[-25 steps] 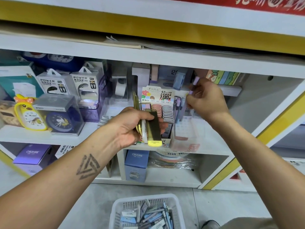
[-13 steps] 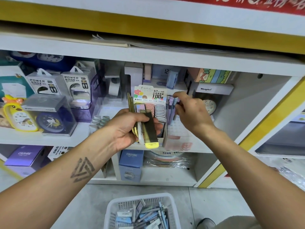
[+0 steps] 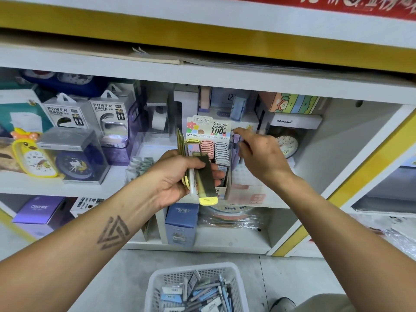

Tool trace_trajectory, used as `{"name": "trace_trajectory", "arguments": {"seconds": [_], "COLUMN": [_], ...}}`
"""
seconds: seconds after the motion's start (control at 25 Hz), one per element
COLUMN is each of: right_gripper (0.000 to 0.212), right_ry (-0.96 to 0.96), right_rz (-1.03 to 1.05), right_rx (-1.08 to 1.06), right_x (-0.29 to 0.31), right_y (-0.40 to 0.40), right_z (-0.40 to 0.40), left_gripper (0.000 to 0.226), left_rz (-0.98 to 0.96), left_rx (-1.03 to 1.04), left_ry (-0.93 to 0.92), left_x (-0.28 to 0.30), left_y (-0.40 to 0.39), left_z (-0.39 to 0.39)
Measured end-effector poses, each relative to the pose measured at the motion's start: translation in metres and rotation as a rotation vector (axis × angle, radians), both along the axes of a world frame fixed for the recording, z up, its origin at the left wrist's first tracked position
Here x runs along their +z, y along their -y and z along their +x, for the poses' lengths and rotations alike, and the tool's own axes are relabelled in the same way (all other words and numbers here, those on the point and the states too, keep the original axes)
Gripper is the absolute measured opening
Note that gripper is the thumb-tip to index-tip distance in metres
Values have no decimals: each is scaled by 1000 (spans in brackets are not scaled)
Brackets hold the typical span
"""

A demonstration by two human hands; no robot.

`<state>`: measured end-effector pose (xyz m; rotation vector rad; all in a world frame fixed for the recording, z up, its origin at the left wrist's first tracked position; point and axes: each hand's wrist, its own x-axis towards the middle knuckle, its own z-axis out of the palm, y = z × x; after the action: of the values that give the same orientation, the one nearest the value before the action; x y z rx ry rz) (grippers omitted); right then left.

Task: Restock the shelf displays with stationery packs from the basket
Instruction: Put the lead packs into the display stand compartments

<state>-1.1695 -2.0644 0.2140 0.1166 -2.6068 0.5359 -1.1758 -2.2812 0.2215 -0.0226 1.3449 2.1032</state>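
Several upright packs [image 3: 203, 176] in left hand [image 3: 177, 176], yellow caps apparently down.

Stationery shop: shelf [image 3: 157, 183] of boxed power banks [image 3: 65, 113], clocks [image 3: 287, 144], lead display [image 3: 208, 140].

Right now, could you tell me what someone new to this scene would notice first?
Probably the left hand at the centre, gripping a fan of yellow-capped lead cases before the shelf. Beside it, the right hand reaches to the purple pens next to the pencil lead display box. On the floor below stands a white basket of blue packs.
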Motion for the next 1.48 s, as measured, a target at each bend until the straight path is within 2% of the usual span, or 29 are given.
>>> {"name": "trace_trajectory", "arguments": {"seconds": [0.16,0.28,0.36,0.44,0.52,0.56,0.64,0.76,0.92,1.0,1.12,1.28,1.36,1.48], "right_gripper": [36,15,5,15,21,22,32,47,31,25,11,9,13,8], "right_ry": [7,52,66,23,-85,-123,-112,-38,-78,-140,-135,-98,-84,-59], "right_rz": [3,-31,24,147,177,122,31,122,152,41,-283,-463,-386,-120], "right_rx": [78,37,6,-56,-113,-78,145,478,585,605,493,229,166,131], "right_x": [1,-4,-6,-5,1,5,12,12,10,12,18,21,22,17], "right_y": [4,3,3,5,12,19,34,60,81,85,86,79,72,70], "right_z": [2,1,3,2,1,2,6,18,18,15,8,-6,-9,-11], "left_gripper": [26,27,26,25,25,27,31,31,34,26,11,13,12,12], "left_rz": [-4,-1,4,13,25,31,30,-29,-34,-6,31,65,61,32], "left_rx": [16,26,24,21,30,43,89,200,256,234,208,215,219,228], "left_ry": [-1,-4,2,5,14,23,55,78,113,150,191,237,244,233], "left_x": [1,3,5,7,10,12,15,17,15,15,17,17,17,17], "left_y": [1,2,2,4,7,10,17,33,48,54,65,77,79,81], "left_z": [-2,-3,-2,-2,-3,-4,-8,-17,-23,-21,-21,-23,-22,-21]}}
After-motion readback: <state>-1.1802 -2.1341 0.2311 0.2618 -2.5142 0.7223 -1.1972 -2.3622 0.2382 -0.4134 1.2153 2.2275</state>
